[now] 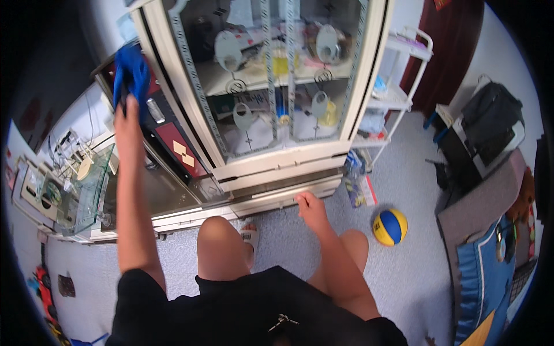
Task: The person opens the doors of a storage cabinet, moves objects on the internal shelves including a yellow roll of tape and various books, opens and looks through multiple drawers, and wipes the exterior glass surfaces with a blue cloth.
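Observation:
My left hand [129, 119] is raised at the end of an outstretched arm and grips a bunched blue cloth [139, 73]. Part of that cloth hangs in front of a tall black-and-dark-red box-like unit [166, 129], which stands against the left side of a white glass-door cabinet [242, 173]. Whether cloth and unit touch, I cannot tell. Loosely curled and holding nothing, my right hand [312, 211] hovers before the cabinet's lower drawers. Behind the patterned glass doors [277, 104] are shelves with assorted items, including a yellow container [279, 60].
A glass shelf [93, 194] with a white router [78, 151] and cables is at left. Right of the cabinet stands a white rack [400, 101]. A yellow-and-blue ball [390, 227] rests on the floor near a grey sofa [480, 194]. A black bag [491, 116] sits behind.

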A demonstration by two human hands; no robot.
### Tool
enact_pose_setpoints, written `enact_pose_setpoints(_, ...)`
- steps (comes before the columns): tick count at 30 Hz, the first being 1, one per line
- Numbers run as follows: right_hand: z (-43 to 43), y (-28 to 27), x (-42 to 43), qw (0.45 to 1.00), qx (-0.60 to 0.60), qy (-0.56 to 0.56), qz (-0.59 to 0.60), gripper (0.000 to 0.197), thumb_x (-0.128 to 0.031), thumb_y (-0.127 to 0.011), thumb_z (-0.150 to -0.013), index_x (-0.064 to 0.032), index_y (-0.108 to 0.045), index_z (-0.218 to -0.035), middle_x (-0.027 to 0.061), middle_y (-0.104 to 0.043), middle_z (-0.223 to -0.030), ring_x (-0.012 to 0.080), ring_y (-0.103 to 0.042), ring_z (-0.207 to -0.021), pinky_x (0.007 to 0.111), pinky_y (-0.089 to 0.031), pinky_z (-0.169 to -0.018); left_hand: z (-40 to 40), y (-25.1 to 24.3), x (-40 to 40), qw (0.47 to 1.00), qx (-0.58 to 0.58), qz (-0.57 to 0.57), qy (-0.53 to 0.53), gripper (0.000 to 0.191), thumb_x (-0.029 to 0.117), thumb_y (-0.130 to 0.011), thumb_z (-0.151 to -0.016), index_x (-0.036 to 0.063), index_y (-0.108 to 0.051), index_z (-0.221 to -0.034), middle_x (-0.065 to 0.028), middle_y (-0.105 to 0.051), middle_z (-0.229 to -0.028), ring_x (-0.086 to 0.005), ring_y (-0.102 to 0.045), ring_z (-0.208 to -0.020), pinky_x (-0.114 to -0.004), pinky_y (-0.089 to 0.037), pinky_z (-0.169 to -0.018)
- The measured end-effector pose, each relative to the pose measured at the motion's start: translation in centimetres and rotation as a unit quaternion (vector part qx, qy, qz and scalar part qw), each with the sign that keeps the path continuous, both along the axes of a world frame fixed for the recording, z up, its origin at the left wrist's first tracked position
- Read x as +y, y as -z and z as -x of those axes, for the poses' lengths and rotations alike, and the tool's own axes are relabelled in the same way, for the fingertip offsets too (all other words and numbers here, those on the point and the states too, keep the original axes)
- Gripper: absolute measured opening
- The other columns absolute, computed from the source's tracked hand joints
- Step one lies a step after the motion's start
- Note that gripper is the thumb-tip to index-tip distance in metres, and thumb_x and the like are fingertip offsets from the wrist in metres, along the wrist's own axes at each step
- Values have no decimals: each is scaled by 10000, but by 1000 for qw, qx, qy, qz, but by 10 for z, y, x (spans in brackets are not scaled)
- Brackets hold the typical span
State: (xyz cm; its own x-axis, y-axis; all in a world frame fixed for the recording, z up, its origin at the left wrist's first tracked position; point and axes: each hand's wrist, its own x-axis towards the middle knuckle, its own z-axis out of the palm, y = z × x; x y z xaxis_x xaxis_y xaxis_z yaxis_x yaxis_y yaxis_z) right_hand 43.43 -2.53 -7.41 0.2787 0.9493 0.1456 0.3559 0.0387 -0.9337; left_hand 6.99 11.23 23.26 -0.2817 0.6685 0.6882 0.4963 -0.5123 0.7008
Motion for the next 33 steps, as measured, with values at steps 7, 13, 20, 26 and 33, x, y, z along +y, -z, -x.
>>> enact_pose_setpoints(7, 63, -72, -7, 863, 470, -183, -4, 478, -199, -569, -1018, -57, -411, -1446, 122, -574, -1269, 196, -549, -1181, 369, -480, -987, -126, 211, -113, 862, 33, 407, 301, 443, 366, -570, -1014, -34, -604, -1204, -109, -618, -1127, -171, -546, -1006, -328, -440, -924)
enact_pose_setpoints(13, -5, -47, 37, 975, 209, -67, -39, 370, -173, -665, -928, -41, -574, -1262, 103, -625, -1191, 188, -568, -1118, 314, -464, -958, -179, 209, -79, 802, 195, 333, 456, 364, 246, -602, -996, -8, -603, -1257, -126, -644, -1111, -200, -600, -1022, -333, -474, -913)
enact_pose_setpoints(20, -47, -111, 122, 936, -47, 209, -280, 617, -178, -833, -769, -16, -470, -1240, 191, -481, -1256, 354, -476, -1198, 417, -366, -1057, -163, 265, -5, 865, 206, 315, 332, 265, 145, -602, -982, 19, -654, -1209, -128, -664, -1085, -224, -643, -1008, -320, -506, -869)
enact_pose_setpoints(26, -29, -54, 153, 936, -200, 174, -233, 442, -114, -788, -780, -22, -535, -1130, 198, -476, -1150, 379, -508, -1089, 462, -421, -978, -187, 280, -6, 901, 76, 320, 284, 448, 99, -631, -954, 17, -508, -1377, -157, -595, -1271, -244, -648, -1062, -345, -537, -873)
enact_pose_setpoints(33, 39, -55, 156, 918, -286, 10, -275, 381, -60, -808, -720, -30, -603, -1040, 178, -507, -1100, 389, -582, -987, 432, -506, -838, -142, 284, -11, 909, 19, 332, 251, 467, 98, -632, -959, -3, -473, -1386, -191, -512, -1364, -268, -633, -1120, -365, -530, -939)
